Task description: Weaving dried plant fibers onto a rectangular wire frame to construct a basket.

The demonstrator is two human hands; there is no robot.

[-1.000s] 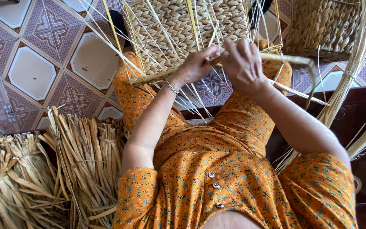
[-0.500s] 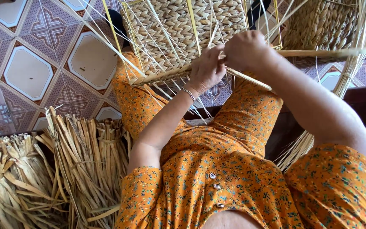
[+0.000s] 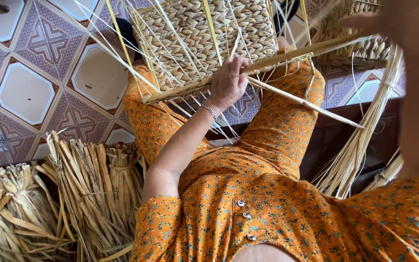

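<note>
Open tiled floor [image 3: 30, 92] is left free at the upper left. Passage below is blocked by straw bundles [image 3: 88, 194]. The centre is crossed by loose stakes [image 3: 301, 99] jutting from the woven basket [image 3: 204, 39].

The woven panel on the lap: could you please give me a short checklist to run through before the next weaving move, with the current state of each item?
1. Left hand has a grip on the panel at its lower edge: ok.
2. Right hand grip: cannot tell; it is raised close to the camera and blurred.
3. Panel rests on the knees, tilted: ok.
4. Flat strip runs out from under the left hand, its end free: ok.
5. Loose strands cross over the panel, untidy: not ok.
6. Spare straw bundles lie on the floor by the left side: ok.
</note>
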